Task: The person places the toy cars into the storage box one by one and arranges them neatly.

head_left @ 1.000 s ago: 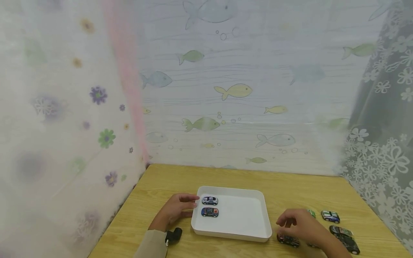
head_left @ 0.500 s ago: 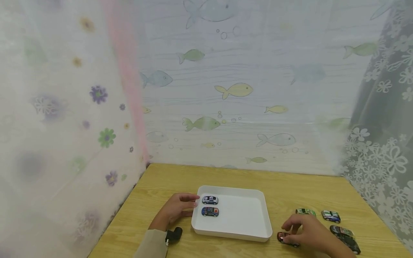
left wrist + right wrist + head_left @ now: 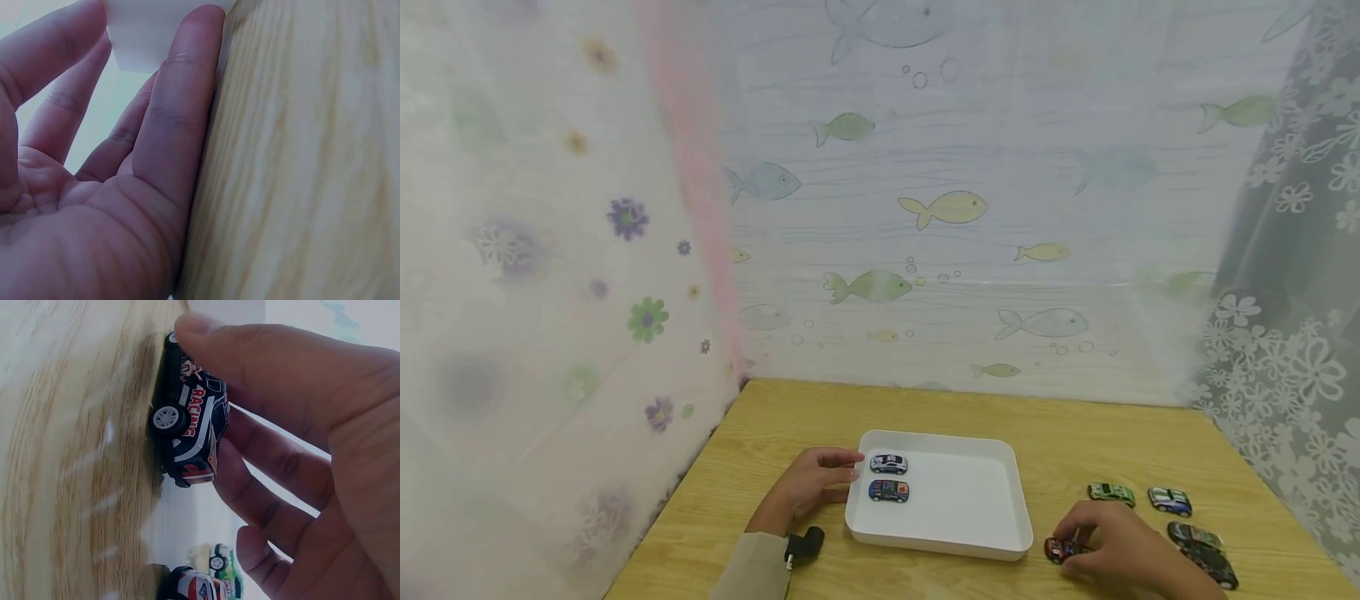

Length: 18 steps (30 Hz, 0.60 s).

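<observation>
My right hand [image 3: 1116, 542] pinches a small black and red toy car [image 3: 1057, 550] on the table, right of the white tray [image 3: 940, 548]. In the right wrist view the thumb lies along the side of this toy car [image 3: 199, 419], which carries the word RACING, with fingers on its far side. My left hand [image 3: 808, 492] rests beside the tray's left wall, its fingers extended and touching it. Inside the tray, a white toy car [image 3: 889, 464] and a blue toy car [image 3: 889, 491] sit one behind the other at the left.
Right of the tray lie a green toy car [image 3: 1111, 493], a white, green and blue toy car [image 3: 1170, 501] and two dark toy cars, one grey-black [image 3: 1195, 536] and one black [image 3: 1216, 570]. Patterned curtains [image 3: 940, 208] stand behind the wooden table [image 3: 805, 408].
My right hand has come down and slightly right onto the black and red toy car, and its fingers have closed around it. The left hand and tray stay put.
</observation>
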Each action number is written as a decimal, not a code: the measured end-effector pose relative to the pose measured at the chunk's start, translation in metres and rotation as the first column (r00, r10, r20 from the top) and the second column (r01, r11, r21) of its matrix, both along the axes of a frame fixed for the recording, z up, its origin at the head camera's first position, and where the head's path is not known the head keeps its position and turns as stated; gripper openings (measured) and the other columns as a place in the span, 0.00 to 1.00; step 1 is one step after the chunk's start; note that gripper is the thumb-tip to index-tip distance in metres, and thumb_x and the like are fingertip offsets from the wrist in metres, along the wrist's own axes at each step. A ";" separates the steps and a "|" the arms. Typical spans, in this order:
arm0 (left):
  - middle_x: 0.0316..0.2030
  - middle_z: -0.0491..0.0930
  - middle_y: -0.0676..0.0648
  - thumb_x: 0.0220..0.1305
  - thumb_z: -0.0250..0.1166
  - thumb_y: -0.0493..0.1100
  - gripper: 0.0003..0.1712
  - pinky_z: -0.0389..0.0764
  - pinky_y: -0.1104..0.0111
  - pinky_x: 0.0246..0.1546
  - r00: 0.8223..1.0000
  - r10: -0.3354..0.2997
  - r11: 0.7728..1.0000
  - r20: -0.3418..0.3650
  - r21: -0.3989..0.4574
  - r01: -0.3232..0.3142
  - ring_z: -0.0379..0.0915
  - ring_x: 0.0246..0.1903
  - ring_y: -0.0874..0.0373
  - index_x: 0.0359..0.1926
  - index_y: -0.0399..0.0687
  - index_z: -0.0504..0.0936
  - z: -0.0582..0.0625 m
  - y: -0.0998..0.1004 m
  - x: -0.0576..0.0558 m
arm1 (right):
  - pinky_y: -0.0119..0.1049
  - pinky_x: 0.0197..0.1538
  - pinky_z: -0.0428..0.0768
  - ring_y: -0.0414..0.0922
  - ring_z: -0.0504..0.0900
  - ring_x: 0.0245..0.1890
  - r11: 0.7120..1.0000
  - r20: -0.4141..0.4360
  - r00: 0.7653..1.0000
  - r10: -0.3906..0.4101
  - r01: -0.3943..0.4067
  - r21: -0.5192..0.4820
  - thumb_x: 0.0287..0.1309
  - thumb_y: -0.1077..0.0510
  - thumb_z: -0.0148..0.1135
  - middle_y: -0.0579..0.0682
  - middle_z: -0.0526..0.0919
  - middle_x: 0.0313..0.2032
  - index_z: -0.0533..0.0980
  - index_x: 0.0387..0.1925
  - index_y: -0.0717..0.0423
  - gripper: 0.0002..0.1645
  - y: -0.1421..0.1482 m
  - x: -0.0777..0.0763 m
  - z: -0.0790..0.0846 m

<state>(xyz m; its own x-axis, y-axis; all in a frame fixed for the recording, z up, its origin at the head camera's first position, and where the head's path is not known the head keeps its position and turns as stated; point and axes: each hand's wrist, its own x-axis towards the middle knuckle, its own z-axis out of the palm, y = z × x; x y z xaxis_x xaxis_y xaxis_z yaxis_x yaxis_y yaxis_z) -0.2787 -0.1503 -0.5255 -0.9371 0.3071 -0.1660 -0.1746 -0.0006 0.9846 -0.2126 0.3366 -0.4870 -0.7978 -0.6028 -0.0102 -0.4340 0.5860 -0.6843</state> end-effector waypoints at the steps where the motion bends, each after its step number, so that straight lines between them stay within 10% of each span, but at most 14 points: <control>1: 0.55 0.76 0.41 0.60 0.67 0.38 0.22 0.83 0.56 0.45 1.000 0.001 1.000 -0.001 -0.001 -0.001 0.77 0.50 0.50 0.56 0.39 0.78 0.000 0.000 0.000 | 0.30 0.30 0.79 0.34 0.78 0.32 1.000 0.009 1.000 0.001 -0.001 0.002 0.47 0.43 0.72 0.39 0.81 0.36 0.82 0.40 0.43 0.18 0.000 0.000 0.001; 18: 0.55 0.76 0.40 0.58 0.68 0.39 0.23 0.83 0.55 0.44 1.000 0.004 1.000 -0.013 0.008 -0.004 0.77 0.49 0.50 0.55 0.39 0.78 -0.002 0.000 -0.001 | 0.31 0.32 0.79 0.35 0.79 0.36 1.000 0.108 0.994 -0.007 0.004 0.028 0.50 0.47 0.71 0.42 0.81 0.41 0.80 0.46 0.48 0.22 0.005 0.001 0.004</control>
<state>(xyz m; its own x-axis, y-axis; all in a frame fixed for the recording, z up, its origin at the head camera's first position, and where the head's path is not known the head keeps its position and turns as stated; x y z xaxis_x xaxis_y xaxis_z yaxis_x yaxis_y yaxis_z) -0.2796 -0.1505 -0.5276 -0.9405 0.3042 -0.1516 -0.1620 -0.0092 0.9867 -0.2113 0.3414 -0.4826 -0.7944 -0.5967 -0.1132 -0.3552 0.6077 -0.7103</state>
